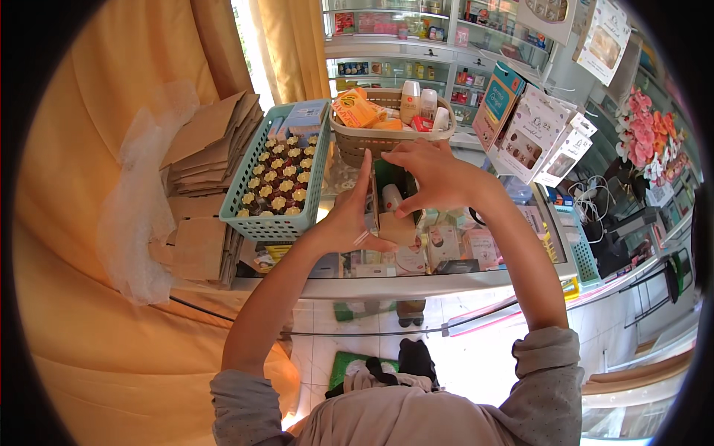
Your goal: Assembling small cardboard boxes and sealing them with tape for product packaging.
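Cardboard box, small, tan: gripped between left hand and right hand over glass counter. Teal basket at ten o'clock; woven basket at twelve.

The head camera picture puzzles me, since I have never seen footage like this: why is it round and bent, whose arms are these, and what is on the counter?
The picture comes from a wide fisheye camera worn on a person's head, looking down, so straight edges curve near the rim. The two bare forearms rising from the lower edge are the wearer's own. The left hand and right hand meet over a glass counter, around a small tan cardboard box with a small white bottle just behind it. Exactly how each hand grips is hard to tell. Behind stand a teal basket of small gold-capped bottles, a beige basket of packaged goods, and stacked flat cardboard on the left.
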{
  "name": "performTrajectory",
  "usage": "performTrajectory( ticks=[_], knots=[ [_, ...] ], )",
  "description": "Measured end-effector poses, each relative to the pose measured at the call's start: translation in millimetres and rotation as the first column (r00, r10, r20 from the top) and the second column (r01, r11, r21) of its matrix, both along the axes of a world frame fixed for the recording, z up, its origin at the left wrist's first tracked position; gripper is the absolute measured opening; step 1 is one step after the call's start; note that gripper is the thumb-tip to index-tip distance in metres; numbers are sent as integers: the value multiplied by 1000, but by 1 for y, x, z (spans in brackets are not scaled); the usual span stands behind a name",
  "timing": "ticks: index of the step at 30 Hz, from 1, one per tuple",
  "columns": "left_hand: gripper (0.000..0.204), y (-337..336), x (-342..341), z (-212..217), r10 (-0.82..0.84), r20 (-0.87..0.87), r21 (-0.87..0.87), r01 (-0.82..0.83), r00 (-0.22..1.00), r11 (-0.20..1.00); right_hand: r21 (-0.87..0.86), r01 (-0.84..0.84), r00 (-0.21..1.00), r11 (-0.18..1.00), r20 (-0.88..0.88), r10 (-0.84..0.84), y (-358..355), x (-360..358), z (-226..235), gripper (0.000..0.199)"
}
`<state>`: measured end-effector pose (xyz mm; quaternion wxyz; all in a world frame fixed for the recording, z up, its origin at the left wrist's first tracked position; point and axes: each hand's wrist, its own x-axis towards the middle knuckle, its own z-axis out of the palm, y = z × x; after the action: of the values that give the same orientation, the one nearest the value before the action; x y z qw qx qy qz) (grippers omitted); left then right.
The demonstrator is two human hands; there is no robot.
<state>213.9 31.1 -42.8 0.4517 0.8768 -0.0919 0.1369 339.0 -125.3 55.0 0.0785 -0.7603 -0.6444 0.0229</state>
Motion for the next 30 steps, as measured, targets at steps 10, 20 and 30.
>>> performTrajectory(
  ticks=[10, 20, 30],
  knots=[
    [146, 0, -1, -4, 6, 7, 51, -7, 1000, 999, -105, -56, 998, 993, -7, 56, 0, -4, -2, 51],
    [130, 0, 2, -8, 5, 103, 138, -19, 995, 990, 324, 308, 915, 894, -358, -186, -41, -17, -19, 27],
    [124, 2, 5, -16, -9, 179, 136, -16, 984, 991, 542, 207, 901, 814, -430, 57, -38, -31, -76, 28]
  ],
)
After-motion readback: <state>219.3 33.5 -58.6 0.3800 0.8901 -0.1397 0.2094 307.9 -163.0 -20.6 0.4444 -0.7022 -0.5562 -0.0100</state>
